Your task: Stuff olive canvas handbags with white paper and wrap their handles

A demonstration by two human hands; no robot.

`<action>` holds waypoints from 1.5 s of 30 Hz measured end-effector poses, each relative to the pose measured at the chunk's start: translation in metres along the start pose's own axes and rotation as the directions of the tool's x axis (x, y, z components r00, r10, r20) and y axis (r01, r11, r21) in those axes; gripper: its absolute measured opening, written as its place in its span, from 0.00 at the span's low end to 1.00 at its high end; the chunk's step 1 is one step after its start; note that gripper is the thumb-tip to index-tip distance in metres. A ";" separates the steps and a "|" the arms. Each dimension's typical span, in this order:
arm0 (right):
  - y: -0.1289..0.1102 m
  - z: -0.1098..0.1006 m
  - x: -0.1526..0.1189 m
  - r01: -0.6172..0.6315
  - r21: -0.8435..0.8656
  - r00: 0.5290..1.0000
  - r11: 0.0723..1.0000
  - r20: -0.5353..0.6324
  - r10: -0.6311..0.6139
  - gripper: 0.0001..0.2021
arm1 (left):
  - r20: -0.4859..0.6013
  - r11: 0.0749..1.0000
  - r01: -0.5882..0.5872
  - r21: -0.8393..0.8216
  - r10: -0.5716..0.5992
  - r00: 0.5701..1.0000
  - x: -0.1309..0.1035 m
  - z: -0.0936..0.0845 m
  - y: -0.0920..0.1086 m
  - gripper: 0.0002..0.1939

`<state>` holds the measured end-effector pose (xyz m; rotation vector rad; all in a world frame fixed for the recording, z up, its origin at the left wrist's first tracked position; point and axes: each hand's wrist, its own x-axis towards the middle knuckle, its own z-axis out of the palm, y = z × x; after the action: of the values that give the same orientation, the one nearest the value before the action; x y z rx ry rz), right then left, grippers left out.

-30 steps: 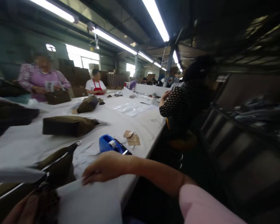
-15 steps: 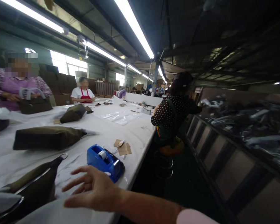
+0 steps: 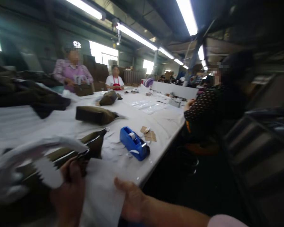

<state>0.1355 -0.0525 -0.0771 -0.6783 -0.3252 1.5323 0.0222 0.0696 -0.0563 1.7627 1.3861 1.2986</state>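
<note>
Close in front of me lies an olive-brown handbag (image 3: 91,142) with a metal zip and a handle (image 3: 54,142) wrapped in white. My left hand (image 3: 69,189) is curled closed by the handle's dark lower end, but blur hides what its fingers grip. A white piece with a jagged edge (image 3: 47,171) is beside that hand. My right hand (image 3: 132,198) pinches the right edge of a thin white sheet (image 3: 104,186), thumb on top. Beyond the sheet stands a blue tape dispenser (image 3: 133,143), touched by neither hand.
Brown card tags (image 3: 149,135) lie behind the dispenser on the white table (image 3: 165,126). More olive bags (image 3: 94,115) stand farther back, with dark bags piled left (image 3: 21,91). Two people are across the table; another person (image 3: 203,104) sits at the right edge.
My view has swung left. My right hand, spread and without anything half a second ago, now holds the white sheet. My left hand has come into view by the bag handle.
</note>
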 end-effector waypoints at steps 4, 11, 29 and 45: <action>-0.008 -0.012 -0.003 0.212 -0.143 0.952 0.967 -0.192 -0.237 0.24 | 0.021 1.000 -0.027 -0.005 0.027 0.999 0.000 -0.005 -0.008 0.23; -0.052 -0.042 0.025 0.076 -0.538 0.986 0.839 -0.082 -0.142 0.25 | 0.216 0.915 0.226 -0.334 -0.159 0.963 -0.013 -0.016 0.004 0.31; -0.048 0.002 0.102 0.119 -0.406 0.966 0.906 0.258 -0.011 0.14 | 0.278 0.868 0.362 -0.341 -0.275 0.921 -0.025 -0.014 0.012 0.30; -0.053 -0.005 0.114 0.075 -0.381 0.950 0.922 0.308 0.050 0.19 | 0.179 0.721 0.376 -0.583 -0.337 0.924 -0.014 0.013 0.004 0.29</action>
<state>0.1860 0.0626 -0.0740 -0.7361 -0.8922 1.5776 0.0360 0.0567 -0.0627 1.0222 1.0335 1.2677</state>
